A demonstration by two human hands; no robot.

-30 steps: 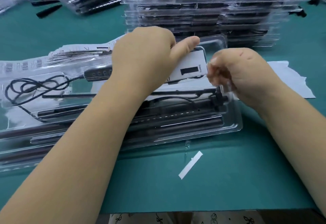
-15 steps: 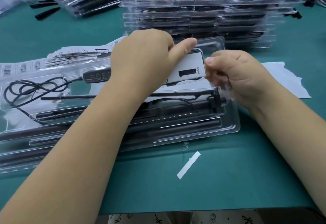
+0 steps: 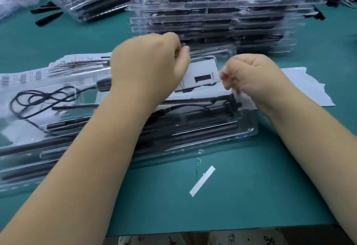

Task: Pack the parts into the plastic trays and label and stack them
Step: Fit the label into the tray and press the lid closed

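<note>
Clear plastic blister tray [image 3: 222, 128], filled with black rods, lies on the green table [image 3: 251, 186]; thin, slippery and flexible, it is best held by its rim. Something small and translucent, unidentifiable, is pinched by the curled right hand [image 3: 249, 76]; whether anything is gripped by the curled left hand [image 3: 146, 67] cannot be told.

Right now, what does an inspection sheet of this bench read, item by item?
Surface: green mat.
Job's things: open clear tray of black parts with a white card; stack of packed trays behind, top one labelled.
Clutter: white strip, white sheet, barcode sheets.
Grip: left hand curled over the card; right hand pinching something small and blurred.
Cables: coiled black cable in the tray.
Surroundings: nothing seen.
</note>
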